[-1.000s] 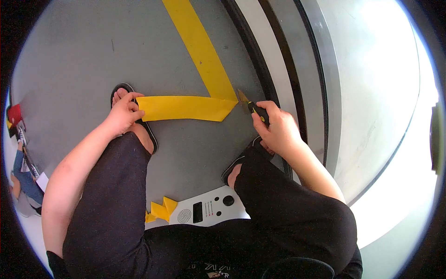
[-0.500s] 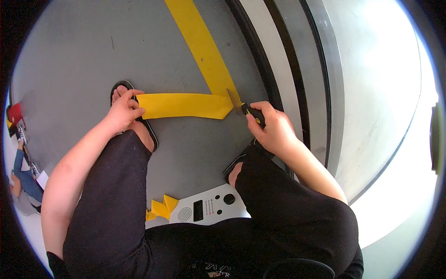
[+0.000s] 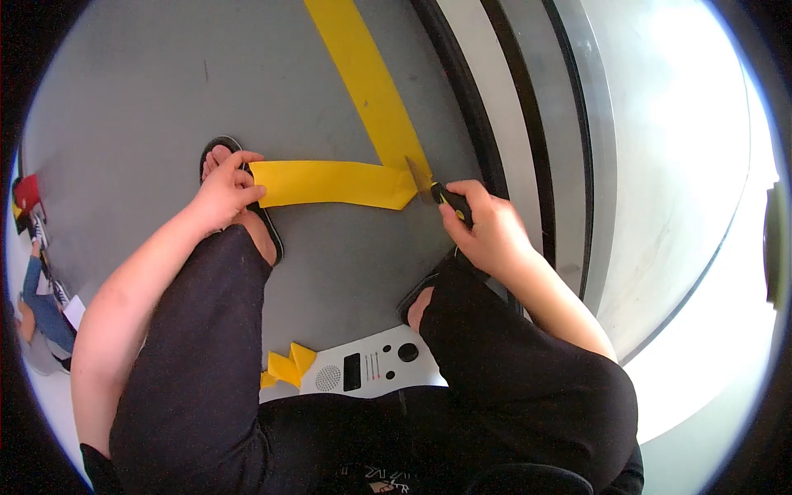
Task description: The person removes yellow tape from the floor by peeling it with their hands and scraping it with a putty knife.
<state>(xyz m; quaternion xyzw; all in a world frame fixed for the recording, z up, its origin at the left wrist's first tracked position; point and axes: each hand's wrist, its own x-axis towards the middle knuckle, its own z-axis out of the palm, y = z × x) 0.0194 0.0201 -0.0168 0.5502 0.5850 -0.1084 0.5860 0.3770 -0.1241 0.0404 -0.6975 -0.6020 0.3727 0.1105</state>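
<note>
A strip of yellow floor tape (image 3: 330,183) stretches between my hands. My left hand (image 3: 227,190) pinches its left end between thumb and fingers, beside my sandalled foot. The strip's right end comes to a slanted corner where it meets a long line of yellow tape (image 3: 363,91) on the floor. In my right hand (image 3: 489,227) is a putty knife (image 3: 450,204) with a black and yellow handle. Its thin metal blade touches or overlaps the meeting place of strip and line; exactly how the edge sits there I cannot tell.
Crumpled yellow tape (image 3: 290,365) lies by a white panel (image 3: 375,363) with a speaker grille and knobs, near my lap. Curved black and white bands and a metal edge (image 3: 598,165) run along the right. Another person's legs (image 3: 45,305) show at far left.
The view has shifted slightly, so the floor line appears a little farther right. Both hands keep their grips, and the strip's left end sits slightly higher in view.
</note>
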